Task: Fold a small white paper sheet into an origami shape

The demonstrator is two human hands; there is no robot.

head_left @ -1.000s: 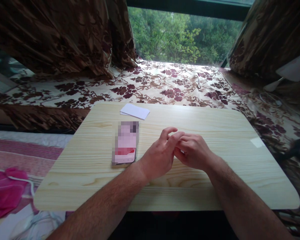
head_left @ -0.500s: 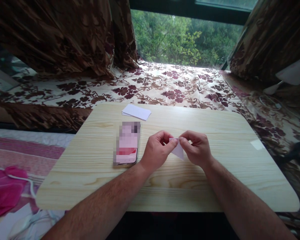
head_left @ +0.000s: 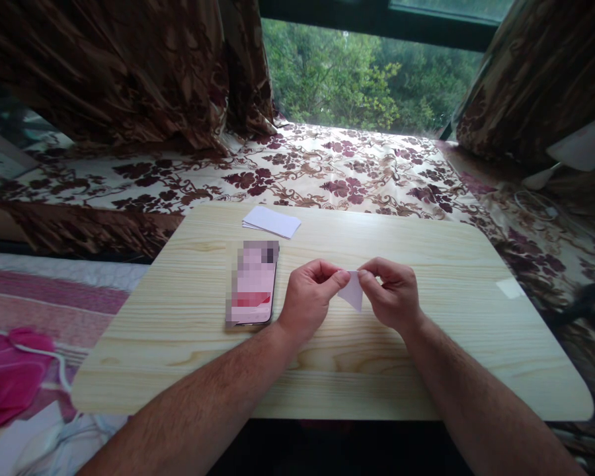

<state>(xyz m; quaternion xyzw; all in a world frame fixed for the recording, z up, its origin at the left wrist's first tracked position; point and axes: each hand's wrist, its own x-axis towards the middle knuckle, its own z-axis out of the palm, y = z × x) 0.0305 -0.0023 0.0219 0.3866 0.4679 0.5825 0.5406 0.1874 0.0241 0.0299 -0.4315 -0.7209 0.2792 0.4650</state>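
A small piece of white paper (head_left: 352, 292) hangs between my two hands above the table, its lower end tapering toward a corner. My left hand (head_left: 311, 291) pinches its upper left edge between thumb and fingers. On the other side, my right hand (head_left: 391, 291) grips the upper right edge the same way. Parts of the paper are hidden behind the fingertips. To the left of my left hand lies a phone (head_left: 252, 284), its screen lit and mostly blurred. Beyond the phone rests a small stack of white paper strips (head_left: 272, 221).
The light wooden table (head_left: 178, 357) has rounded corners. A white patch (head_left: 510, 287) sits near its right edge. Behind it is a ledge with floral cloth (head_left: 347, 165) below a window. Pink cloth (head_left: 14, 377) and a white cable (head_left: 44, 354) are at the left.
My hands have moved slightly apart, so more of the paper's top shows between them. The paper hangs a little higher. The phone and the stack stay put.
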